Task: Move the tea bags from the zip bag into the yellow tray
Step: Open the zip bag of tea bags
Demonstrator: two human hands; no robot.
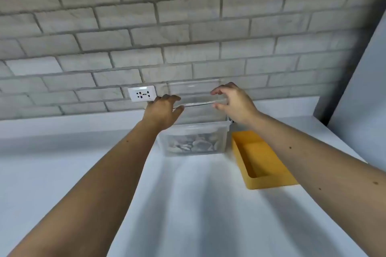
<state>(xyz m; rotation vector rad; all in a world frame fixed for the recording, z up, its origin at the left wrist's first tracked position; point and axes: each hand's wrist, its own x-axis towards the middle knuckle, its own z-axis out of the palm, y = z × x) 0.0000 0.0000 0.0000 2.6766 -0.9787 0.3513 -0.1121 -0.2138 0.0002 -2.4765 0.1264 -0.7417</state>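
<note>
A clear zip bag (195, 131) stands on the white counter against the brick wall. Several pale tea bags (194, 144) lie heaped in its bottom. My left hand (161, 110) pinches the left end of the bag's zip strip. My right hand (234, 103) grips the right end of that strip between thumb and fingers, and the strip is stretched level between both hands. The yellow tray (269, 182) sits just right of the bag, below my right wrist. No tea bag shows on its visible floor, and my right forearm hides its right side.
A white wall socket (142, 94) sits on the brick wall just left of my left hand. The white counter (188, 204) stretches toward me between my forearms. A pale panel (363, 89) rises at the right edge.
</note>
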